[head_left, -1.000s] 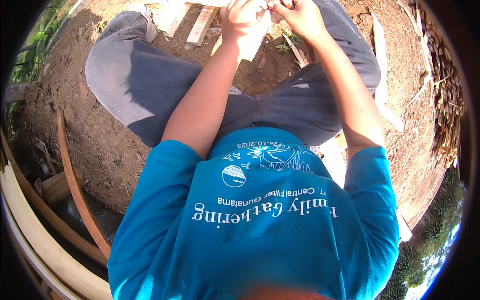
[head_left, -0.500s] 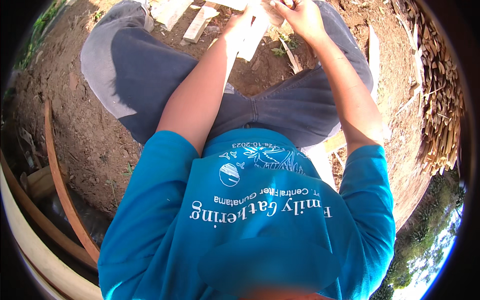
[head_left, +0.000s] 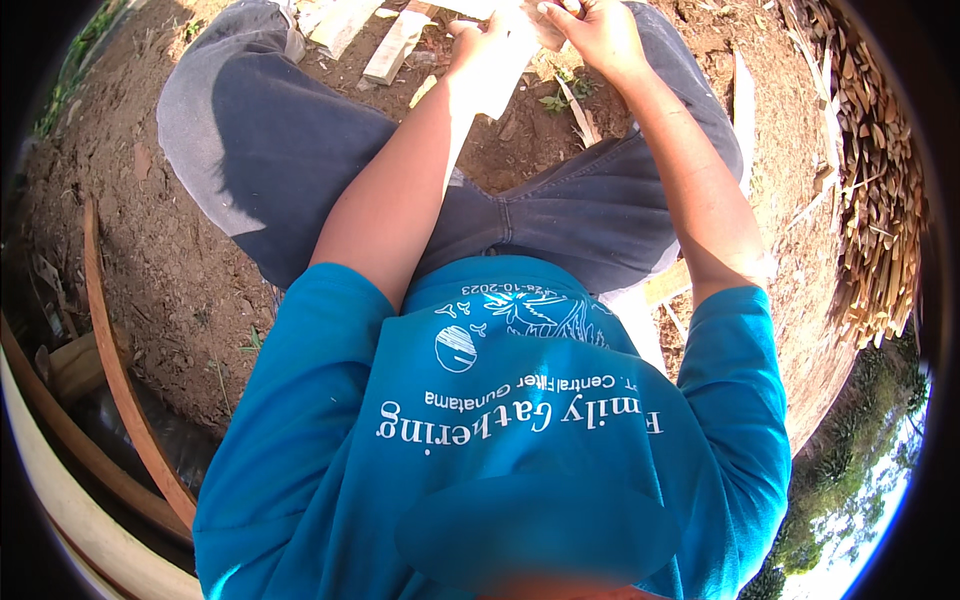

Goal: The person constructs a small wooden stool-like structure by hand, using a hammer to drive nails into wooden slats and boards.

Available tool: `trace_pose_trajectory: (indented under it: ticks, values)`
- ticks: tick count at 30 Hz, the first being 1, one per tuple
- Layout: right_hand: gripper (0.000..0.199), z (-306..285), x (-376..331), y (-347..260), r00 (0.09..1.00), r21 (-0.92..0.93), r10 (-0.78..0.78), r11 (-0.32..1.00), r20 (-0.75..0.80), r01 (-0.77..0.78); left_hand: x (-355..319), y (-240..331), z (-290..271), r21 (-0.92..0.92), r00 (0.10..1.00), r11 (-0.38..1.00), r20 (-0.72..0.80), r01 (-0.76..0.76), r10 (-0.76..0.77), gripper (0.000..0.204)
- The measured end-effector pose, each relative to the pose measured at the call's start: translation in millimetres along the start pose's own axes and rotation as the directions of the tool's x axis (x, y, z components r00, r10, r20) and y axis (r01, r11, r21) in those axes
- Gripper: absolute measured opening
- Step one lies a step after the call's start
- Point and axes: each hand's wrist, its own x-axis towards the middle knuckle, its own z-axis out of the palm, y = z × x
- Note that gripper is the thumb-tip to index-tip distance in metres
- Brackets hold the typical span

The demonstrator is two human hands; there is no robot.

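Pale wood piece (head_left: 498,92): 12 o'clock | our left hand (head_left: 483,48) touched it, grip unclear | our right hand (head_left: 608,45), 1 o'clock: fingers curled, hold unclear | handling seemed unfinished; we couldn't judge what remained

Bare, crumbly brown ground (head_left: 180,300) carries everything. Far left of the middle lie pale wood offcuts (head_left: 398,48); at the far middle, a thin splinter (head_left: 578,112) beside a green sprig (head_left: 568,96); right, a long pale strip (head_left: 743,115) and heaped split sticks (head_left: 880,200).
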Motion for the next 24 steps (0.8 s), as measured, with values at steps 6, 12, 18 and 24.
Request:
trace_pose_trajectory:
  ticks: [6, 12, 18, 24]
  values:
    - [0.028, 3.3, 1.1, 2.1, 0.999, -0.010, -0.030, 1.000, -0.035, 0.029, -0.4, 0.2, 0.2, -0.001, 1.000, 1.000, -0.017, 0.023, -0.023, 0.036]
    - [0.025, 6.5, 1.1, 1.4, 0.999, -0.050, -0.016, 0.999, -0.044, 0.013, -1.0, 1.7, 3.1, 0.022, 0.996, 0.997, -0.049, 0.077, -0.076, 0.038]
    - [0.024, 8.5, -1.4, 11.3, 0.995, -0.016, -0.067, 0.998, -0.074, 0.066, -7.1, 8.9, 13.7, 0.108, 0.977, 0.975, -0.109, 0.197, -0.185, 0.039]
    - [0.023, 6.2, 1.3, 3.4, 0.999, 0.067, -0.012, 0.998, -0.034, 0.014, -2.4, -43.5, 22.7, 0.085, 0.999, 0.996, -0.031, -0.036, 0.039, 0.034]
